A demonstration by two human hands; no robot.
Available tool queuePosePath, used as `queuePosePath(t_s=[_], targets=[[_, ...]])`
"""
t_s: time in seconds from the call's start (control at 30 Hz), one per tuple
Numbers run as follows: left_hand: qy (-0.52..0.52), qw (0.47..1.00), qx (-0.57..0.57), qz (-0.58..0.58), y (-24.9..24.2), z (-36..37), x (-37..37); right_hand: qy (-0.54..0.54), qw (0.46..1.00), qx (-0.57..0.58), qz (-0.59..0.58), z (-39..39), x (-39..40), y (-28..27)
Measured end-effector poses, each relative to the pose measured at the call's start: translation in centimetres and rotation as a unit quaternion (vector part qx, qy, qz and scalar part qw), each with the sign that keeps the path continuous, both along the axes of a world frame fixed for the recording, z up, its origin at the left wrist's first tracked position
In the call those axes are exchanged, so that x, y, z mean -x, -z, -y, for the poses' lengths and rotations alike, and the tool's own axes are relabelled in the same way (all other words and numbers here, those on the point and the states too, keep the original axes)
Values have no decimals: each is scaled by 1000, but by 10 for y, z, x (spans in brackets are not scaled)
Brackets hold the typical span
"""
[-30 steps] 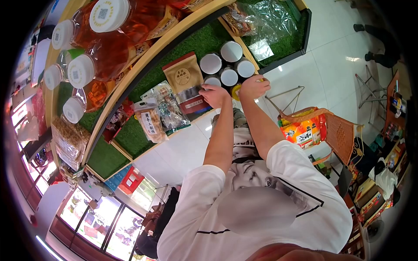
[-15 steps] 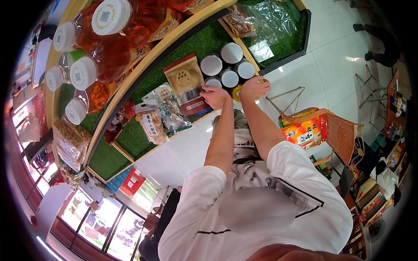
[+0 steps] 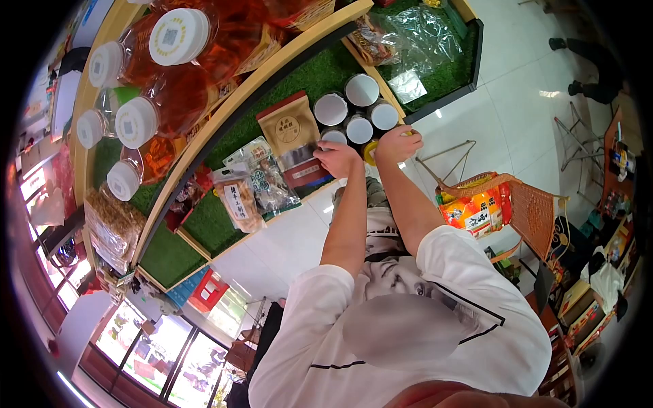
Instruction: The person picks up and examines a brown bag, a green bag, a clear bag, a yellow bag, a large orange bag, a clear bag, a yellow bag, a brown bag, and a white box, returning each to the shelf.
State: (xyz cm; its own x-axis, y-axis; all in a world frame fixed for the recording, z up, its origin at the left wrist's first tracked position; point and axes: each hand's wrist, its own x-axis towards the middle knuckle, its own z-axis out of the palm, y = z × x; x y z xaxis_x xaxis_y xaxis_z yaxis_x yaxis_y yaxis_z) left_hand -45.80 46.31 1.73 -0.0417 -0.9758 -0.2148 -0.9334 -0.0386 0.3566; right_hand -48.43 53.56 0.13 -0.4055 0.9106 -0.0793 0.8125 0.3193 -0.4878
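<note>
My left hand (image 3: pixel 338 160) is closed, its fingers curled beside the brown stand-up pouch (image 3: pixel 288 132) and a front white-topped jar (image 3: pixel 333 137). Whatever it grips is hidden. My right hand (image 3: pixel 399 144) is closed at the shelf's front edge, with a bit of yellow showing between its fingers; the rest of that item is covered. Between my wrists a yellow-topped jar (image 3: pixel 369 154) partly shows. Several dark jars with white lids (image 3: pixel 362 90) stand grouped just beyond my hands on green artificial turf.
Clear bags of dried food (image 3: pixel 238 197) lie left of the pouch. Large bottles of reddish liquid (image 3: pixel 178 37) fill the upper shelf. A woven chair (image 3: pixel 537 214) holding an orange snack bag (image 3: pixel 484 209) stands at right. Clear plastic wrap (image 3: pixel 425 37) lies in the far compartment.
My left hand has shifted slightly down, away from the front jar. My right hand stays nearly in place. The view has tilted a little; the jars and pouch have not visibly moved.
</note>
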Motion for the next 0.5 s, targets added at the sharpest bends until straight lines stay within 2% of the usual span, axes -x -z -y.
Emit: queuePosePath(t_s=[0.5], targets=[[0,1000,2,-4,-1,0,1,-4,1000,-19,-11,0,0,0]])
